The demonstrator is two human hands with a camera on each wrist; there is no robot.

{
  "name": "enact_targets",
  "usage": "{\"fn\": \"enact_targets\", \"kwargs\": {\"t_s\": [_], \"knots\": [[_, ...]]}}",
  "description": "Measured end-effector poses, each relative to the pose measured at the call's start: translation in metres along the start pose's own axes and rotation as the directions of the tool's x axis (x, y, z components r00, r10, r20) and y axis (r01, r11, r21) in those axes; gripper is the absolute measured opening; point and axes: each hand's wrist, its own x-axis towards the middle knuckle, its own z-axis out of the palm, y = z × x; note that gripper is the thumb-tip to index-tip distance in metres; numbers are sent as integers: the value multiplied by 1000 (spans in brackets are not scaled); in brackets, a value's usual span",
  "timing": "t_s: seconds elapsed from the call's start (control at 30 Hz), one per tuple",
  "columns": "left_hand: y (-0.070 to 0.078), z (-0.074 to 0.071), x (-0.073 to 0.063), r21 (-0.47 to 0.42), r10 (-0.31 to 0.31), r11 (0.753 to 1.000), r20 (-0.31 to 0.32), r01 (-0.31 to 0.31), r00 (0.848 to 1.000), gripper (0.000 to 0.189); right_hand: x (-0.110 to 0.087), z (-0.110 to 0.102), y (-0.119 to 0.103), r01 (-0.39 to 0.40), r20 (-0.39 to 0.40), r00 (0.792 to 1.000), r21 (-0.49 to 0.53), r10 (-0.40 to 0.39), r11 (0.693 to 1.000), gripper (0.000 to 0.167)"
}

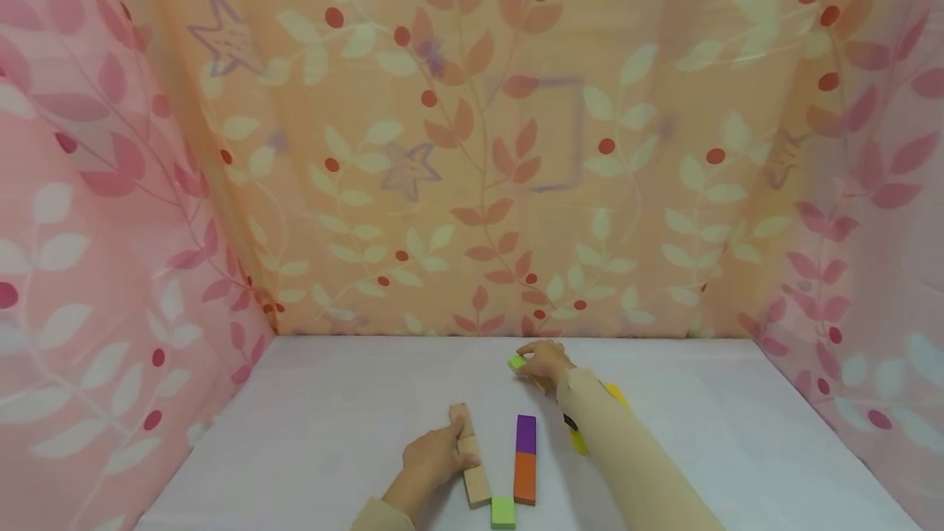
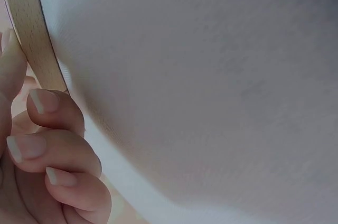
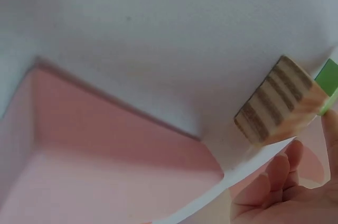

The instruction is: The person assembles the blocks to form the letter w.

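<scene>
Leafy cloth (image 1: 483, 146) backs the white bench (image 1: 339, 400). At 6 o'clock the left hand (image 1: 432, 459) grips the wooden row (image 1: 468, 446), its long axis pointing between 11 and 12. At 1 o'clock from it, the right hand (image 1: 547, 361) pinches the far green block (image 1: 516, 362).

Tan blocks (image 1: 468, 445), lime-green block (image 1: 516, 362), brown-striped block (image 3: 275, 102), purple block (image 1: 527, 434)

Lit soft & even in head view, w/ faint shadows twd near edge of tabletop (image 1: 332, 416). Dimmer, grayer in both wrist views. Looks a bit fuzzy on striped block (image 3: 274, 100), R wrist.
</scene>
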Motion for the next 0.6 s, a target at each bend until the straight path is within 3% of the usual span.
{"fn": "enact_targets", "kwargs": {"t_s": [0.27, 0.47, 0.6], "knots": [[3, 3, 0, 10, -8, 1000, -4, 8, 1000, 71, -3, 1, 3, -27, -42, 999, 54, 29, 998, 31], [1, 5, 1, 34, 6, 999, -17, -5, 1000, 71, 1, 7, 6, 4, -102, 995, 19, -2, 1000, 23], [1, 2, 0, 29, -9, 1000, -22, 10, 1000, 71, 1, 6, 3, 42, -112, 993, 86, -32, 995, 24]]}}
